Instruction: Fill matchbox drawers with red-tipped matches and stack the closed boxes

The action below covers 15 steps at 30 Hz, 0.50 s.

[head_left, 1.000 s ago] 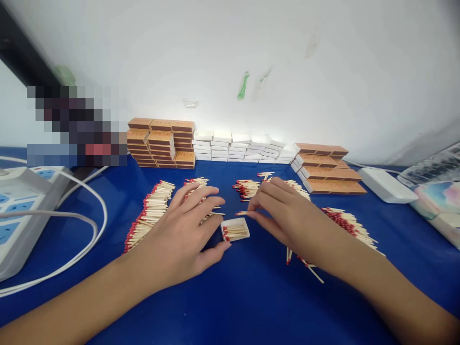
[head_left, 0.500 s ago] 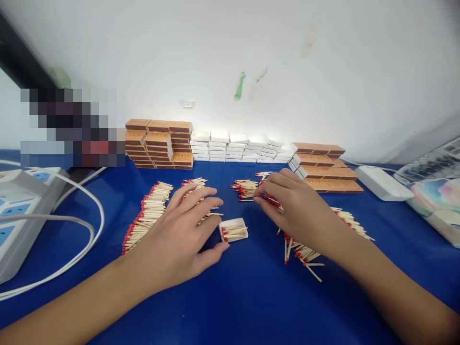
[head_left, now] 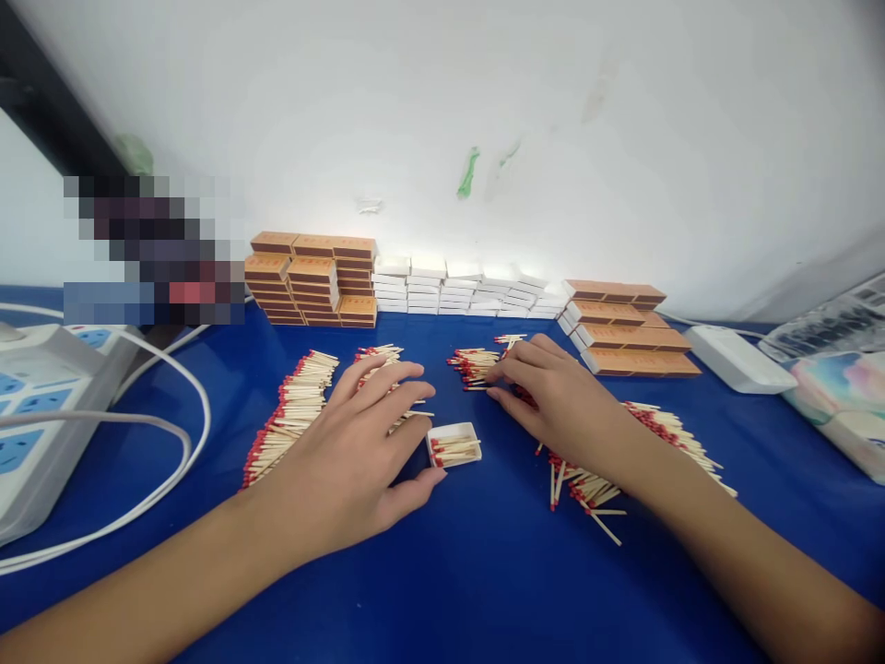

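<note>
A small white matchbox tray [head_left: 465,431] lies on the blue table with several red-headed matches [head_left: 453,450] inside. My left hand [head_left: 359,452] has its thumb and forefinger at the two corners of the tray's left end, holding it, while the other fingers spread over a pile of matches [head_left: 380,358]. My right hand [head_left: 553,387] is closed in a pinch at the right end of another match pile [head_left: 474,366]; what lies between its fingertips is too small to make out. Loose matches [head_left: 587,489] lie beneath its wrist.
Brown matchboxes [head_left: 311,277] are stacked at the back left and more matchboxes [head_left: 632,341] at the back right, with white trays [head_left: 460,286] stacked between. Match rows [head_left: 300,397] lie at left. A power strip [head_left: 62,406] with white cables [head_left: 200,406] occupies the left side; a white adapter [head_left: 743,360] sits right.
The view has shifted slightly, so everything appears a little further right. Both hands keep nearly the same pose, and the tray stays at my left hand.
</note>
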Each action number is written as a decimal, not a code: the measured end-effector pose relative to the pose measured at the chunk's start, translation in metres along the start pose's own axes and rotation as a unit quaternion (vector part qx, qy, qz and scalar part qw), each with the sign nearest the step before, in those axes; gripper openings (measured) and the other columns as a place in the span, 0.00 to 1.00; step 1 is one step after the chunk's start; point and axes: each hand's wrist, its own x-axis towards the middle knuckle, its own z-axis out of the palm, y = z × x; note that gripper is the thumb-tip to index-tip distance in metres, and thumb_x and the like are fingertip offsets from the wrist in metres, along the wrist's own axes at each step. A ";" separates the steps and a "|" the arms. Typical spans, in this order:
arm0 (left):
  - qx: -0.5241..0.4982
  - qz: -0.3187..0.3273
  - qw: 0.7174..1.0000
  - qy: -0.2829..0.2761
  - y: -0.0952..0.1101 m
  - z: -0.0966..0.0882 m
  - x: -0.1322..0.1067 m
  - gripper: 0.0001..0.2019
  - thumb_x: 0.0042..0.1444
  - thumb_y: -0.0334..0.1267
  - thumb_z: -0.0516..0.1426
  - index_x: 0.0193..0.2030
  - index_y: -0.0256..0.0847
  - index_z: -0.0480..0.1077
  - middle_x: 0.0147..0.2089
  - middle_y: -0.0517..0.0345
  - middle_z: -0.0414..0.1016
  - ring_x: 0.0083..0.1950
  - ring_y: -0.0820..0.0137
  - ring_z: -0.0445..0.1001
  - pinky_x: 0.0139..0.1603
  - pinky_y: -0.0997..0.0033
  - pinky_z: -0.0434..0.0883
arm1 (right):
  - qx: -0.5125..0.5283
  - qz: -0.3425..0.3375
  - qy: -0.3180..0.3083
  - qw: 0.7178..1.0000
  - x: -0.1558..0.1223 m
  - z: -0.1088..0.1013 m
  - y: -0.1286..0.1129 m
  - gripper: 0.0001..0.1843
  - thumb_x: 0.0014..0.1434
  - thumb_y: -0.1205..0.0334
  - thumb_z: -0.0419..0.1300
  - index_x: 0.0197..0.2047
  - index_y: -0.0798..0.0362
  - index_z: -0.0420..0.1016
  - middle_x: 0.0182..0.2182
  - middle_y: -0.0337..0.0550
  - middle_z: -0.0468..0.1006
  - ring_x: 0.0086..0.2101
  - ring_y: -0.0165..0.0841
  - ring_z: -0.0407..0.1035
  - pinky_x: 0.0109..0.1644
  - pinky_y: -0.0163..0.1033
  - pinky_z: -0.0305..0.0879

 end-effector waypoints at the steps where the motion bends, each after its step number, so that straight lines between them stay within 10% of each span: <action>1: 0.000 -0.001 1.000 -0.001 0.000 0.000 0.000 0.09 0.69 0.43 0.65 0.47 0.39 0.80 0.60 0.44 0.83 0.71 0.46 0.74 0.77 0.31 0.67 | 0.003 -0.002 0.001 1.000 0.000 0.000 0.000 0.07 0.75 0.65 0.60 0.44 0.52 0.79 0.41 0.51 0.79 0.45 0.46 0.68 0.50 0.51 0.69; 15: -0.005 0.000 1.000 -0.002 0.000 0.000 0.000 0.10 0.70 0.43 0.64 0.47 0.38 0.80 0.60 0.45 0.83 0.72 0.47 0.74 0.78 0.32 0.65 | 0.042 -0.016 -0.005 0.999 0.000 0.005 -0.004 0.07 0.75 0.67 0.60 0.41 0.51 0.76 0.40 0.49 0.79 0.45 0.45 0.70 0.51 0.50 0.69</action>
